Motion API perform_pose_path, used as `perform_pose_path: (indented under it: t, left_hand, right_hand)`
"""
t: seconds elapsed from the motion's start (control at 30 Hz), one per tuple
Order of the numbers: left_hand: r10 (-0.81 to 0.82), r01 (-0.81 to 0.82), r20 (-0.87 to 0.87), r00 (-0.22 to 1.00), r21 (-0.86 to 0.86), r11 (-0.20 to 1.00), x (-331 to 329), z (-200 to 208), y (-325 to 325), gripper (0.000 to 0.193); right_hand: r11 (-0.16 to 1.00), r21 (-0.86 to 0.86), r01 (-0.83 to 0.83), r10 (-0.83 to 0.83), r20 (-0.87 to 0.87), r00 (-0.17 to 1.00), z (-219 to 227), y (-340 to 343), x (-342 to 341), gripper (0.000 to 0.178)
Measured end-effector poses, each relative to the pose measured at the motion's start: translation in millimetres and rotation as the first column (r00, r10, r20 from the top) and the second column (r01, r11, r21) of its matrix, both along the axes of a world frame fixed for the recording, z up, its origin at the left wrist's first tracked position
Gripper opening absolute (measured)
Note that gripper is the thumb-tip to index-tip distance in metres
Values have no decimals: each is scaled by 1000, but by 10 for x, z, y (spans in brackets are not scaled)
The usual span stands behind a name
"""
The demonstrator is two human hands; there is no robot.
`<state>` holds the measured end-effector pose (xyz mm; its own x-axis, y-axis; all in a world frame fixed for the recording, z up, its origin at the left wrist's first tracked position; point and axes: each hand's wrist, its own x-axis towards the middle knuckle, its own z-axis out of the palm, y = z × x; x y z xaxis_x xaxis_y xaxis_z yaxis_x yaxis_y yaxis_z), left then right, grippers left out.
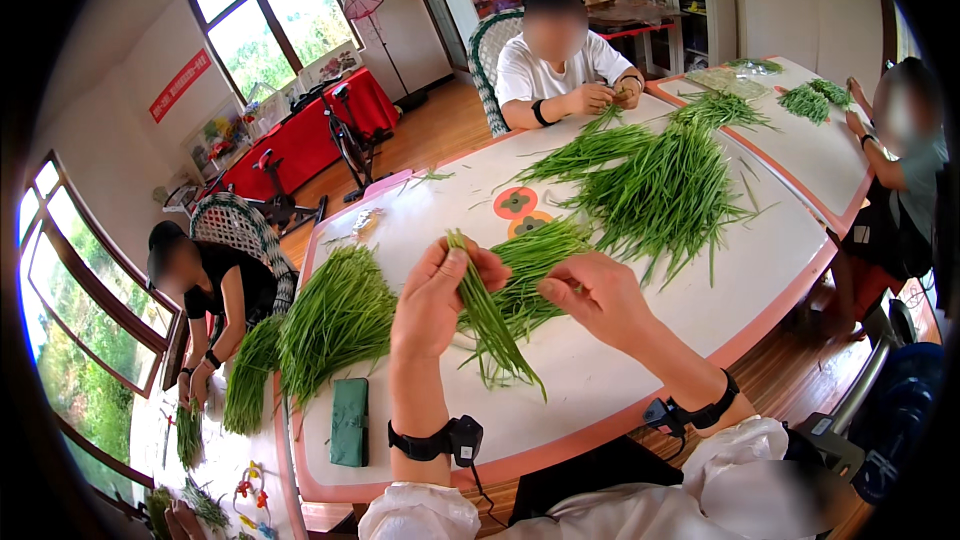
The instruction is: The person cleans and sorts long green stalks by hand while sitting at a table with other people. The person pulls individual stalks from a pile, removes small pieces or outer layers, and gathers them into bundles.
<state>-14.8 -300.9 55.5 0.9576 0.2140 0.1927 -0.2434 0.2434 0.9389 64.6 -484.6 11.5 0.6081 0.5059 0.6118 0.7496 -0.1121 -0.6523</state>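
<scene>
My left hand (437,295) is closed around a small bunch of garlic chives (492,325), its thumb over the upper end. The long green leaves hang down to the right over the white table. My right hand (600,302) is raised just right of the bunch, thumb apart from the curled fingers, with nothing visible in it. Behind and between my hands lies a loose heap of garlic chives (540,258), partly hidden by them. A bigger pile (655,190) spreads beyond my right hand. Another thick pile (335,315) lies left of my left forearm.
A dark green box (349,422) sits near the table's front left edge. Opposite me a person (560,65) handles chives; others sit at left (215,290) and far right (905,150). Persimmon-shaped pads (515,203) and a small clear plastic packet (368,223) lie on the white table (740,270).
</scene>
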Motion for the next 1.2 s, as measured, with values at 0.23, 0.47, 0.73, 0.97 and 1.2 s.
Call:
perform_pose_path:
  t: [0.23,0.47,0.73,0.97,1.2]
  left_hand:
    - [63,-43,213,975,-95,994,-194,91,564,16]
    - [162,-141,206,965,-110,984,-230,239,859,17]
    - [210,-175,198,957,-181,968,-257,329,1083,21]
    - [210,-150,196,958,-282,948,-162,268,896,18]
    - [224,-117,261,939,-371,921,-128,192,552,16]
  right_hand:
    - [941,-328,-77,-24,-293,956,-914,-455,165,20]
    - [964,-264,-22,-119,-503,856,-1096,-479,150,24]
    - [972,-234,-12,-82,-391,917,-1130,-503,151,20]
    - [958,-287,-18,-105,-408,907,-1064,-493,149,18]
    - [992,63,-113,129,-391,911,-557,-273,-273,12]
